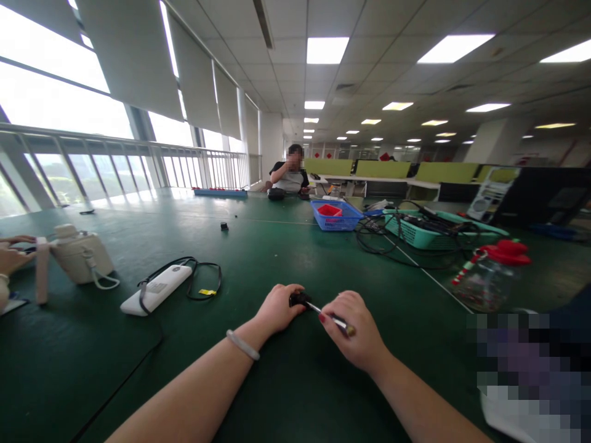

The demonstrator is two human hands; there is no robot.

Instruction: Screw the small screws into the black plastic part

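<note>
Left hand (278, 307) fingers clamped on one small black part (299, 299); right hand (353, 332) pinches one thin metal screwdriver (330, 319) at 3 o'clock; two mesh plastic baskets (339, 218) at 12–1 o'clock

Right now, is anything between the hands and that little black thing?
No. The left hand already grips the small black part on the green table, and the right hand holds a thin metal tool against it.

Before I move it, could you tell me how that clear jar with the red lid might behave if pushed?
The jar looks like glass, so probably fragile and fairly heavy. It appears tilted on the green table, so it may roll or tip.
</note>
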